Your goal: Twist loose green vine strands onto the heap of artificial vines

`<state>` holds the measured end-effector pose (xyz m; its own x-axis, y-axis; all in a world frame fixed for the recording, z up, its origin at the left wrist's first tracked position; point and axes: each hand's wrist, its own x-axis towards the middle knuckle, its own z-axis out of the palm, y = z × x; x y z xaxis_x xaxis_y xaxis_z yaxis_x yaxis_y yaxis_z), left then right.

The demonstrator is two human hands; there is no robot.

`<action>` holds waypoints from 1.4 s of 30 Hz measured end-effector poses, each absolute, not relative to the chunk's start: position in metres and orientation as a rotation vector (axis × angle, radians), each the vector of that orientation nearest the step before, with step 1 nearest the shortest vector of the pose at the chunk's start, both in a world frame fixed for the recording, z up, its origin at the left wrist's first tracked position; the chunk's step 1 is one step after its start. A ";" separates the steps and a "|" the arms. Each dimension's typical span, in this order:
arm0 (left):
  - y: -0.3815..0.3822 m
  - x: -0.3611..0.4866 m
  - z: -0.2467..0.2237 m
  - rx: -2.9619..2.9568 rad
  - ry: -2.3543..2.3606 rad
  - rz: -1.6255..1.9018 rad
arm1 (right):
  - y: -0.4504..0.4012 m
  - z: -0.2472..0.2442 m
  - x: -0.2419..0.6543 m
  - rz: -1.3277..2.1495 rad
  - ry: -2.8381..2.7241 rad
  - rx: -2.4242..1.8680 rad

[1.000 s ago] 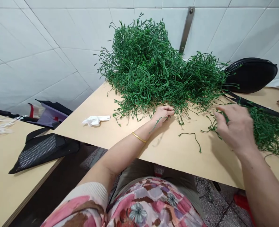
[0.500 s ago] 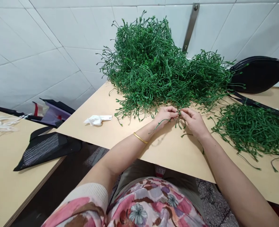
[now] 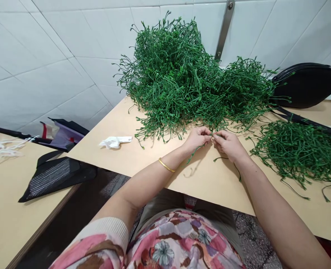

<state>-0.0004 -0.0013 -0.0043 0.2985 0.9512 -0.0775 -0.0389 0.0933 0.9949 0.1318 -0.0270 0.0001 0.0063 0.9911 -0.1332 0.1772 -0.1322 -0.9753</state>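
A large heap of thin green plastic stems (image 3: 173,74) lies against the tiled wall. Just in front of it my left hand (image 3: 197,139) pinches a green stem, whose loose end hangs below the fingers. My right hand (image 3: 228,144) meets it fingertip to fingertip, its fingers closed on green stem pieces at the same spot. What lies exactly between the fingertips is small and partly hidden. A smaller pile of green stems (image 3: 300,153) rests right of my right forearm.
A crumpled white tissue (image 3: 113,142) lies on the table (image 3: 143,164) left of my hands. At the back right is a black bag (image 3: 308,86) with its strap. A black mesh item (image 3: 51,177) and white strings (image 3: 4,147) are on the left table.
The short stems that hung below my fingertips are no longer seen there. Both hands remain together at nearly the same place, and the view has shifted slightly.
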 end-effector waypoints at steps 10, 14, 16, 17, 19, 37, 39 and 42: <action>-0.002 0.008 -0.018 1.836 1.138 1.017 | -0.042 0.010 0.130 0.307 -2.104 -1.911; -0.013 0.011 -0.012 1.967 1.163 0.899 | -0.060 0.022 0.126 0.137 -2.185 -2.129; -0.018 0.012 -0.009 1.994 1.163 0.855 | -0.069 0.026 0.127 0.090 -2.193 -2.173; -0.021 0.013 -0.008 2.009 1.155 0.840 | -0.072 0.026 0.128 0.075 -2.201 -2.180; -0.024 0.016 -0.009 2.041 1.128 0.826 | -0.076 0.025 0.133 0.064 -2.214 -2.168; 0.003 0.001 0.001 1.298 0.804 0.722 | -0.067 0.007 0.126 -0.255 -2.470 -1.877; 0.000 0.006 0.002 1.298 0.879 0.755 | -0.069 0.009 0.122 -0.263 -2.470 -1.893; -0.002 0.008 0.004 1.267 0.969 0.805 | -0.068 0.012 0.119 -0.229 -2.423 -1.912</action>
<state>0.0078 -0.0022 0.0037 0.3965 0.9070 -0.1416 0.0269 0.1426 0.9894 0.1186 -0.0677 0.0116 -0.2361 0.9633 0.1274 0.9702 0.2262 0.0875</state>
